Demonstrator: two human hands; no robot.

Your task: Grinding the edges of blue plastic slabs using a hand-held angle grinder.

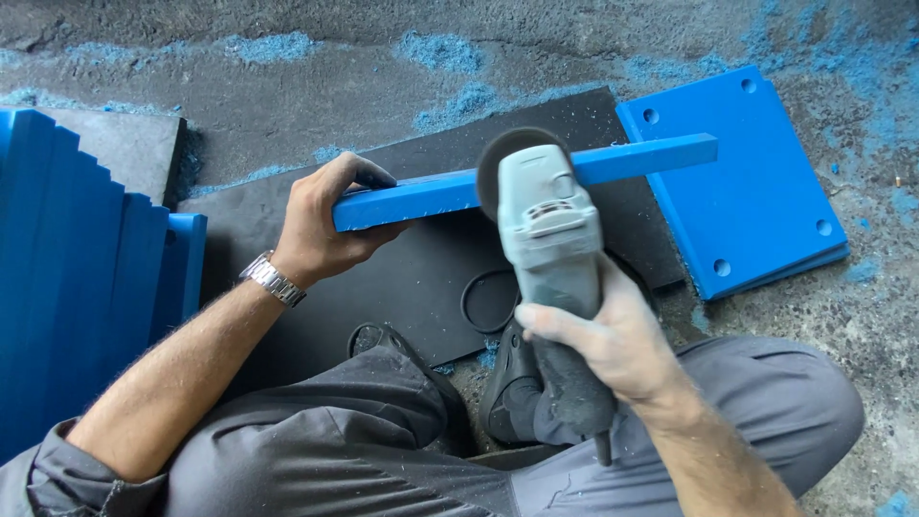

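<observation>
While right hand (613, 340) grips grey grinder (548, 230), left hand (321, 225) clasps smooth blue bar (632, 160)

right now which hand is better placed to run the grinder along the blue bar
Right. The right hand already grips the grey angle grinder, its disc at the blue bar. The left hand clamps the bar's end.

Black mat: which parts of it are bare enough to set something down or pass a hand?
The black mat is bare below the blue bar, between the left hand and the black ring. Crowded: the middle, where the right hand holds the grinder; the right end under blue plates.
</observation>
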